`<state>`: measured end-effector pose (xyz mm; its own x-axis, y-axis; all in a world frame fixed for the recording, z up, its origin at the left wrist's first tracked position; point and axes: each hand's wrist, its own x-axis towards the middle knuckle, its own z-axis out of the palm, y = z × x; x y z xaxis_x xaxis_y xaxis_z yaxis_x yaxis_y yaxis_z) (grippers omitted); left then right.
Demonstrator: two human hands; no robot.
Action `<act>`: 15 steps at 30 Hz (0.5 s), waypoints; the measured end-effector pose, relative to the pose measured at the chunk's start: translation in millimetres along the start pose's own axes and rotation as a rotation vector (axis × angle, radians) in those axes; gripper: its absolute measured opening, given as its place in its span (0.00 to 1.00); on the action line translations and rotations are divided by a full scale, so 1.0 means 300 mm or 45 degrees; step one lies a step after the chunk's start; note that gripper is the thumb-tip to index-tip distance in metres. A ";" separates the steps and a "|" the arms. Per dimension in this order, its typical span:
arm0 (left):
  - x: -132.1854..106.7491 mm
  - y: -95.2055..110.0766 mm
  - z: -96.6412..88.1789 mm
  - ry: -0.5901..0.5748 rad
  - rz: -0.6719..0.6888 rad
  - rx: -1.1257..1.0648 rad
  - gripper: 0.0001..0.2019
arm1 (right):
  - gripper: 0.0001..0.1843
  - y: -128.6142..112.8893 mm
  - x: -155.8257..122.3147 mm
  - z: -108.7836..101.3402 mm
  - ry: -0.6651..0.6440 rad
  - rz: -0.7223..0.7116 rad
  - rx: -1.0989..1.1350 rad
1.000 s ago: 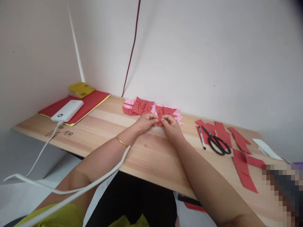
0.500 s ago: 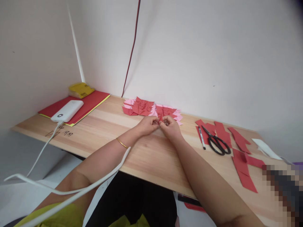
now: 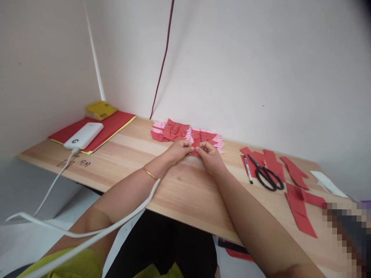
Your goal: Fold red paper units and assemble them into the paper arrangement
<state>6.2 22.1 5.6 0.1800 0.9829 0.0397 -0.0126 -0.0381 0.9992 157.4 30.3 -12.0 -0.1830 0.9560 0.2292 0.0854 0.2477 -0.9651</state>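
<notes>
My left hand (image 3: 179,151) and my right hand (image 3: 210,155) meet over the table, fingertips nearly touching. Between them they pinch a small piece of red paper (image 3: 196,152), mostly covered by my fingers. Just beyond my fingers lies a row of folded red paper pieces (image 3: 176,131) with pointed ends. Folded pink paper pieces (image 3: 219,141) with similar points show along the right end and between the red ones. A thin gold bangle circles my left wrist.
To the right lie black-handled scissors (image 3: 269,178), a pen (image 3: 248,170) and several red paper strips (image 3: 300,216). A white power bank (image 3: 84,136) rests on red sheets (image 3: 116,127) at the left, near a yellow packet (image 3: 101,111). A white cable (image 3: 87,234) crosses my left forearm.
My fingertips have parted slightly, and more of the small red paper shows below and between them. The things on the table keep their places; the view shifts very slightly.
</notes>
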 end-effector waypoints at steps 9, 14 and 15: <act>-0.004 -0.002 -0.001 -0.005 0.046 0.171 0.11 | 0.17 -0.007 -0.002 0.003 -0.088 -0.017 0.143; -0.014 0.009 -0.003 -0.106 0.086 0.357 0.12 | 0.17 -0.021 -0.005 -0.003 -0.027 -0.041 -0.016; -0.016 0.013 -0.003 -0.124 0.086 0.367 0.12 | 0.18 -0.025 -0.006 -0.004 -0.004 -0.037 -0.046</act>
<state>4.4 17.5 9.2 0.2818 0.9550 0.0922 0.2494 -0.1657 0.9541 158.2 26.9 -5.0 -0.1889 0.9479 0.2567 0.1153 0.2810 -0.9528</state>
